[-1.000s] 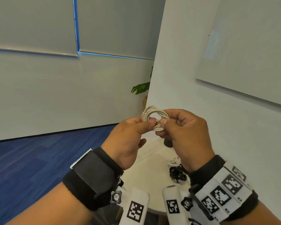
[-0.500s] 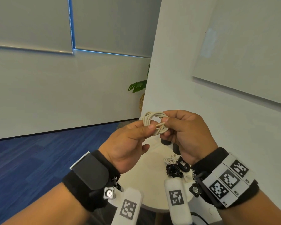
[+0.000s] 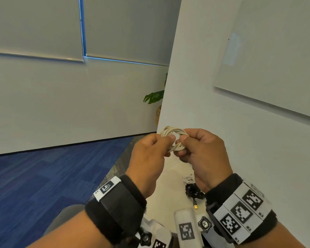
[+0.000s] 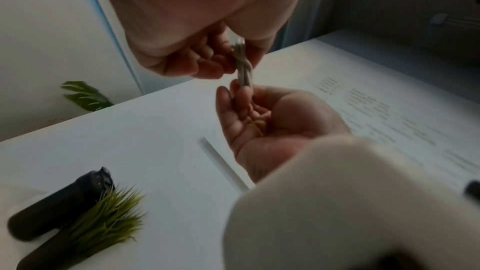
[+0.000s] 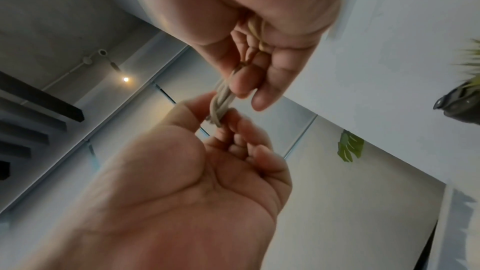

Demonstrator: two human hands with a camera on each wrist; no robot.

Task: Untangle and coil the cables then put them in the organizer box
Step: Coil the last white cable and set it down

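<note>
1. Both hands are up at chest height, knuckles to the head camera, wrists angled inward.
2. Left hand [image 3: 149,154] pinches the left side of the coil [image 3: 174,138], thumb on top, other fingers curled beneath.
3. Right hand [image 3: 204,154] pinches the coil's right side, thumb tip almost meeting the left thumb.
4. The coil, a small off-white ring of cable, sits upright between the two hands, above the table [image 3: 168,178].
5. Down on the table: a white cable [image 3: 189,179] and a black cable [image 3: 192,191], just beside each other.
6. Behind, a plant [image 3: 155,96] peeks past the wall.
</note>
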